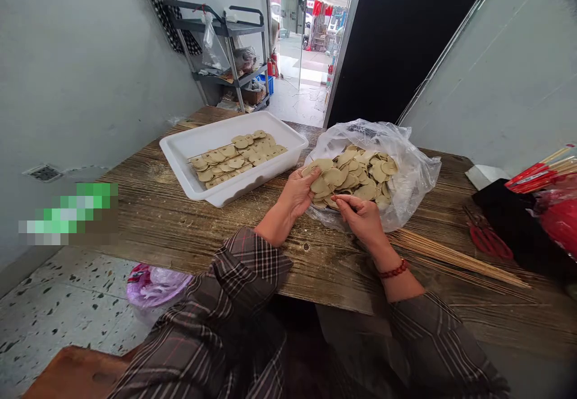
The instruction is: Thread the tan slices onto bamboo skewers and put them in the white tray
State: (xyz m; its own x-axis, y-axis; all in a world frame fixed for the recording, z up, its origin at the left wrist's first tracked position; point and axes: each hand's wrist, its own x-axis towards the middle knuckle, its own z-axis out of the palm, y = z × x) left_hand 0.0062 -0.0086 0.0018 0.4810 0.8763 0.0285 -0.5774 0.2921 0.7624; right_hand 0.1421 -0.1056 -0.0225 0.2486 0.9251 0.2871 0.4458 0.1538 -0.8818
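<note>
Between the fingers of my left hand (300, 191) is a thin, round, beige slice (319, 166). My right hand (360, 216) is closed in a pinch on a thin skewer (332, 194), mostly hidden among the slices. Both hands are at the near edge of a clear plastic bag (417, 164) holding a heap of similar slices (363, 173). To the left, a white plastic tray (189, 190) holds slices threaded on skewers (238, 157). Loose bamboo skewers (460, 258) lie on the table beside my right forearm.
Red-handled scissors (489, 240) and a black box (505, 213) with red-wrapped sticks are on the right of the wooden table (175, 231). A purple-lined bin (155, 288) stands on the floor at left. Behind the table are a shelf cart (229, 80) and an open doorway.
</note>
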